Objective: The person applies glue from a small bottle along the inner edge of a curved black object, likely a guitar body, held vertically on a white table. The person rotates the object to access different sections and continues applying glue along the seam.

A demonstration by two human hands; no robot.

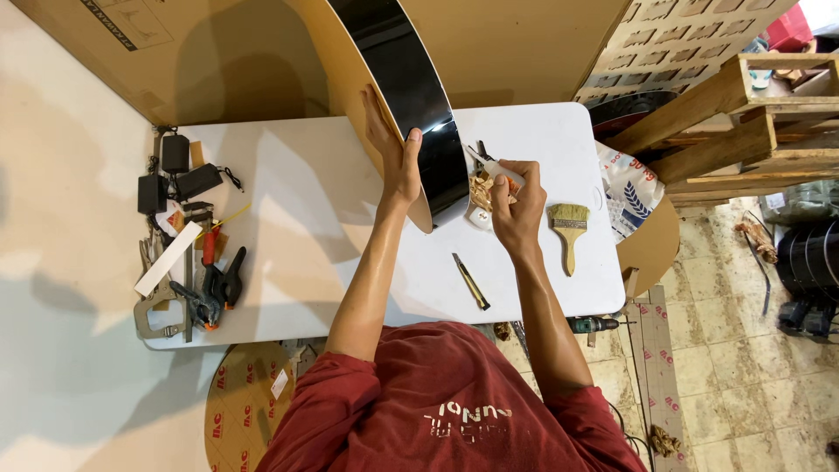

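The left hand (395,156) lies flat and open against the tan back of the glossy black curved guitar body (418,105), standing on edge on the white table (297,218). The right hand (516,205) pinches a small white-handled tool (500,169) over wood shavings (480,189), just right of the body. This looks like trimming; the next move calls for a steady brace.

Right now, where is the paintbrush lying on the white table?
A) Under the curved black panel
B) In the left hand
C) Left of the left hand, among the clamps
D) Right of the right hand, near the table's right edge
D: the paintbrush lies flat on the white table, just right of the right hand and close to the table's right edge, bristles pointing away from the person, untouched by either hand.
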